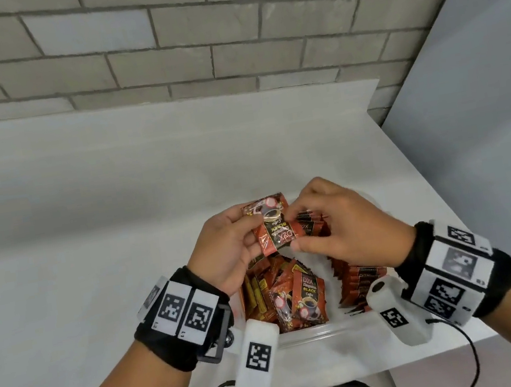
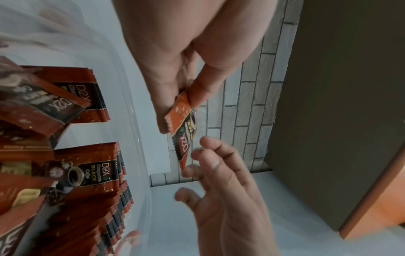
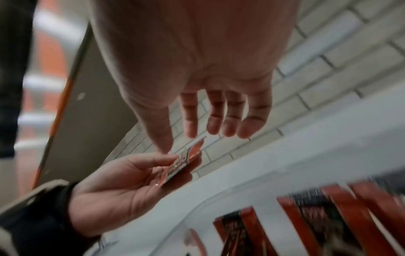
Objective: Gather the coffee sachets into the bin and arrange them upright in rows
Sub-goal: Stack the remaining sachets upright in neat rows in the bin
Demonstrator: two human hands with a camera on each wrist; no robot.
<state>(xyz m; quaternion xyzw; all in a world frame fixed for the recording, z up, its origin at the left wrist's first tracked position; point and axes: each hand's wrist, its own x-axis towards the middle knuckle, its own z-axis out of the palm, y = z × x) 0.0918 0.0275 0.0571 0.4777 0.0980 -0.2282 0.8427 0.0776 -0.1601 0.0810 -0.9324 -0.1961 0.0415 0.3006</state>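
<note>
White counter; left hand [image 1: 226, 248] pinches perhaps two sachets [image 1: 270, 224], right hand [image 1: 343, 229] beside.

Two hands were in view at frame centre: the left hand [image 1: 226, 248] and the right hand [image 1: 343, 226]. One clear bin [image 1: 306, 332] sat at lower centre. It held many coffee sachets [image 1: 300, 296], too crowded to count; at least one held sachet [image 1: 274, 227] was above it.

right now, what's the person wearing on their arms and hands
Both forearms are bare, no sleeves or gloves. Each wrist carries a black band fitted with white blocks printed with black square markers. A white camera pod with its own marker juts from each wrist, and thin black cables trail down.
</note>
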